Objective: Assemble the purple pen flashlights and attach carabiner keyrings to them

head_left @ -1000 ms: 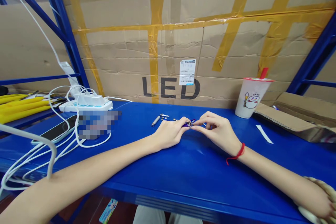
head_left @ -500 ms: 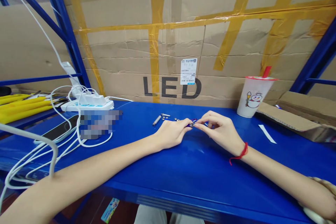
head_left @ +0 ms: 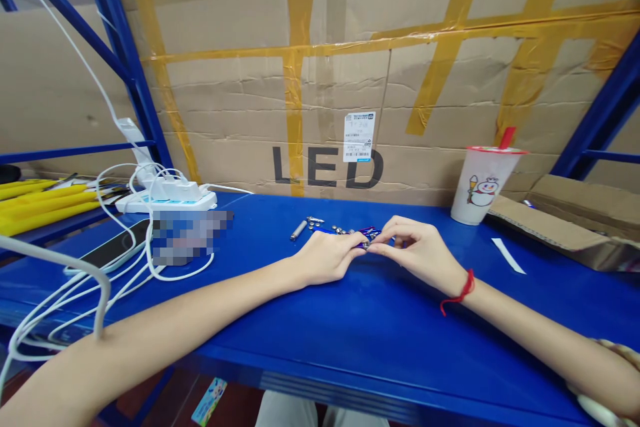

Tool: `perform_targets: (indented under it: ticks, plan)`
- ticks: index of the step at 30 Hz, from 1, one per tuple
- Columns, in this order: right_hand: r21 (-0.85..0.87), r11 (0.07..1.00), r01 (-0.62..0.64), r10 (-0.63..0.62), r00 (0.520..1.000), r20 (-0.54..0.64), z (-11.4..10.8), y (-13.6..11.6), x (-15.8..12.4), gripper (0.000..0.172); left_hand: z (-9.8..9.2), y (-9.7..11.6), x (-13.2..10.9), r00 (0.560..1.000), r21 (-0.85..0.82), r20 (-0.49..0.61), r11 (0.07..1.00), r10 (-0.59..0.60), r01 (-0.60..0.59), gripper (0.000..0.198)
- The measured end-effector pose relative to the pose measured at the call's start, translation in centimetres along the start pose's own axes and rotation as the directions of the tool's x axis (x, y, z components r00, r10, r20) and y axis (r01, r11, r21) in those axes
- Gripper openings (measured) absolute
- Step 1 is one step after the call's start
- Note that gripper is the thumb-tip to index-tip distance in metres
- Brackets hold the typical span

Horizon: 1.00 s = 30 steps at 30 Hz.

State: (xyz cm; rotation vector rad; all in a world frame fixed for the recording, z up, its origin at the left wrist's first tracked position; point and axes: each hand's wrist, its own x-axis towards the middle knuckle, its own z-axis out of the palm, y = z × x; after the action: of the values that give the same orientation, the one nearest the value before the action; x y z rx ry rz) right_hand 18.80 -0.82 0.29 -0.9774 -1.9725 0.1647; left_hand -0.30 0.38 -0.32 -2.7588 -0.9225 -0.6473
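Observation:
Near the middle of the blue table, my left hand and my right hand meet fingertip to fingertip. Both pinch a small metallic piece, mostly covered by the fingers, so its shape is unclear. Just behind the hands lie several small round metal parts and some blue and red pieces, partly hidden. A grey metal cylinder rests to the left of them, beside a thin silver part. A red string is round my right wrist.
A white cup with a red straw stands at the back right, near an open cardboard box and a white strip. White cables, a phone and a power strip occupy the left. A large carton stands behind.
Both hands have shifted slightly down, staying fingertip to fingertip. More of the small parts behind them shows, including blue beside my left hand.

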Motion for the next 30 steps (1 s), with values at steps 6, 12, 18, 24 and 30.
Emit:
perform_targets:
  ticks: [6,12,18,24,30]
  plan:
    - [-0.003,0.999,-0.052,0.052,0.998,0.03,0.09,0.03,-0.06,0.028,0.05,-0.13,-0.01,1.0,-0.004,0.008,1.0,0.017,-0.017,0.023]
    - [-0.025,0.992,-0.124,0.125,0.988,0.093,0.02,-0.05,-0.07,0.028,0.11,-0.26,-0.06,0.999,-0.001,0.003,0.999,0.036,-0.036,0.022]
    - [-0.05,0.991,-0.126,0.132,0.981,0.145,-0.1,-0.12,-0.16,0.026,0.0,-0.25,-0.1,0.996,0.042,0.042,0.996,0.082,-0.084,0.018]
    - [-0.036,0.991,-0.128,0.132,0.976,0.171,-0.08,0.0,-0.13,0.027,0.04,-0.38,-0.17,0.993,0.036,0.023,0.992,0.118,-0.118,0.018]
    - [0.109,0.967,-0.23,0.199,0.951,0.235,0.03,-0.24,-0.11,0.033,0.2,-0.55,-0.25,0.992,0.021,-0.022,0.992,0.121,-0.121,0.02]
